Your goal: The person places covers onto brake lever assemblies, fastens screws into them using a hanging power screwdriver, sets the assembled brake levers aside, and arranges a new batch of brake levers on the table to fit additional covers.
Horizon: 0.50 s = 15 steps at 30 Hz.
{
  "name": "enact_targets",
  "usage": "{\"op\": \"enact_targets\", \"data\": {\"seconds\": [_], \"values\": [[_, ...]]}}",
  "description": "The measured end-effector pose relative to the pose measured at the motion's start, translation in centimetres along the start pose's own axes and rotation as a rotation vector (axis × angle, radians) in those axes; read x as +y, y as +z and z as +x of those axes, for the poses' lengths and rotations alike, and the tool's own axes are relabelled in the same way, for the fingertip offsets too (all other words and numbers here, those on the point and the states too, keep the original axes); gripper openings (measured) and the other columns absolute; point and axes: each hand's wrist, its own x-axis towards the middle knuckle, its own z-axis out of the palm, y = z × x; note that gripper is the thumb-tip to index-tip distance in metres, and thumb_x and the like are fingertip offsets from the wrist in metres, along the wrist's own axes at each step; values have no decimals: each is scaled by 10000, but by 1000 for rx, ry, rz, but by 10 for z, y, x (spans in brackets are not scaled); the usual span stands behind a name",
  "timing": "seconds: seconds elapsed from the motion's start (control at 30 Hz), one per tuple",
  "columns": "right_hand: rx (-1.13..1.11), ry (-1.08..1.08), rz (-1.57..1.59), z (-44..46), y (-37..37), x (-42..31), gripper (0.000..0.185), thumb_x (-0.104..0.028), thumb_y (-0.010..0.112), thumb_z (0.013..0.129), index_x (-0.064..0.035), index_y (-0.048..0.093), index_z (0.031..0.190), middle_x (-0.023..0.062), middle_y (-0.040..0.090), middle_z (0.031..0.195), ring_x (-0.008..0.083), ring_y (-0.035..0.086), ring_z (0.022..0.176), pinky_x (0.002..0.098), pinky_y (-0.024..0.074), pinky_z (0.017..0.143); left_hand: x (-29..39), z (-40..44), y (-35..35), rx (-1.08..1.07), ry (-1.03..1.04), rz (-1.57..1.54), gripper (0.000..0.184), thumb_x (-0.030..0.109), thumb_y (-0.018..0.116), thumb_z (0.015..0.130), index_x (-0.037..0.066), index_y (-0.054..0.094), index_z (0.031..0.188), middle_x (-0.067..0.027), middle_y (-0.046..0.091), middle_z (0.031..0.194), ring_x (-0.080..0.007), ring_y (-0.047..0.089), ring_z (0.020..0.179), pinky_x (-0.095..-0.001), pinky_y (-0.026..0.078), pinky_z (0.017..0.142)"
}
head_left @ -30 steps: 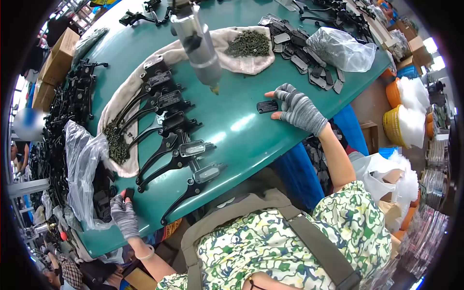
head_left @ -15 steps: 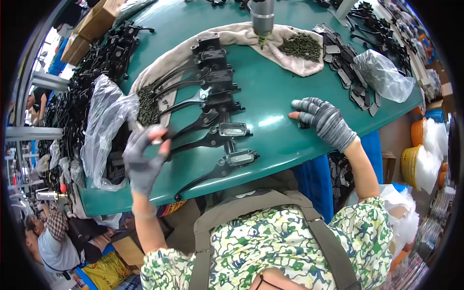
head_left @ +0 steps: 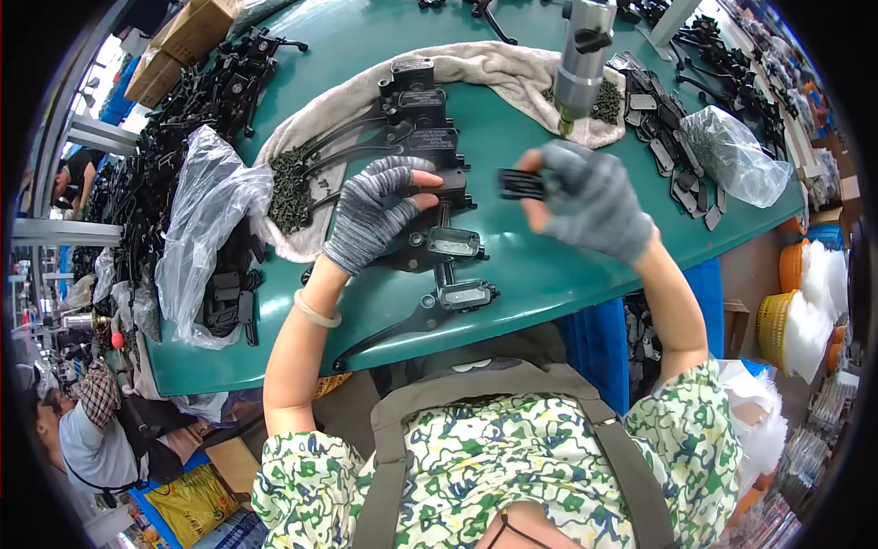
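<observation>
Several black brake lever assemblies lie in a column on the green table, levers pointing left. My left hand (head_left: 375,209), in a grey fingerless glove, reaches over the middle ones. Its bare thumb and forefinger are drawn together at a brake lever's reservoir (head_left: 451,189); anything small between them is hidden. My right hand (head_left: 594,199), gloved alike and blurred, pinches a small black reservoir cover (head_left: 520,184) just right of the column. Nearest me, two brake levers show open-topped reservoirs (head_left: 455,242). An electric screwdriver (head_left: 583,73) hangs upright above my right hand.
Dark screws (head_left: 291,192) lie on a beige cloth (head_left: 384,66) at left, with more at its right end. Reservoir covers (head_left: 681,151) and a plastic bag (head_left: 732,151) lie at right. Brake levers (head_left: 197,114) and crumpled plastic (head_left: 206,229) fill the left edge. A person sits lower left.
My left hand has moved from beside the left screw pile rightward to the levers. The right hand has lifted the cover off the table and shifted left. The view has shifted slightly.
</observation>
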Motion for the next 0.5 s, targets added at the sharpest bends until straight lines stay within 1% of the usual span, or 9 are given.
{"op": "enact_targets", "data": {"seconds": [0.03,0.13,0.17,0.27,0.3,0.33,0.37,0.47,0.5], "values": [[3,-77,-14,12,13,-4,305,-117,720,672,-33,637,953,110,607,747,273,592,627,358,514,603,-5,-1,0,-8,41,28,264,86,759,743,62,707,1000,-96,689,982,-205,648,898,-314,504,817],[-13,-259,-43,41,50,5,291,-114,714,705,-43,668,984,108,635,763,227,617,630,330,518,604,-2,-5,4,10,-255,-222,376,50,760,742,54,653,1102,-70,689,979,-148,636,897,-290,504,812],[-41,-286,-44,45,57,9,280,-115,712,714,-48,677,984,111,645,771,209,624,633,317,519,604,5,-4,1,26,-199,-72,470,23,758,740,49,588,1178,-56,683,980,-112,618,912,-271,502,826],[-152,-226,30,50,58,11,228,-139,712,737,-65,703,953,129,678,805,206,650,659,303,530,625,6,-5,4,53,-240,-309,492,19,761,736,43,565,1186,-49,675,967,-116,620,919,-265,497,851],[-184,-186,82,50,54,11,222,-142,710,740,-67,705,949,129,679,804,219,650,662,311,532,631,1,-5,6,60,-111,-194,446,8,757,739,31,590,1152,-50,662,993,-113,619,925,-260,495,858],[-207,-143,135,47,50,12,215,-145,707,744,-69,706,945,129,679,803,233,650,665,318,534,636,-2,-7,5,-12,-234,-260,378,3,756,741,18,622,1094,-51,647,1026,-118,617,930,-262,499,849],[-219,-127,113,43,42,10,209,-128,702,757,-74,703,959,115,678,789,244,648,666,321,534,640,1,-8,6,8,-202,-254,341,3,754,745,19,636,1064,-55,644,1039,-123,618,928,-263,501,840],[31,-268,102,15,53,27,228,-104,708,770,-86,696,997,97,684,875,255,651,719,302,537,648,-2,-11,8,41,-117,-154,291,7,753,754,30,656,1028,-53,641,1042,-131,619,927,-253,500,820],[101,-321,-73,-4,45,23,196,-103,699,790,-74,688,983,90,685,902,229,663,760,291,541,658,-2,-12,9,57,-104,-144,265,12,756,750,40,671,999,-63,649,1052,-145,623,933,-258,492,831]]}}
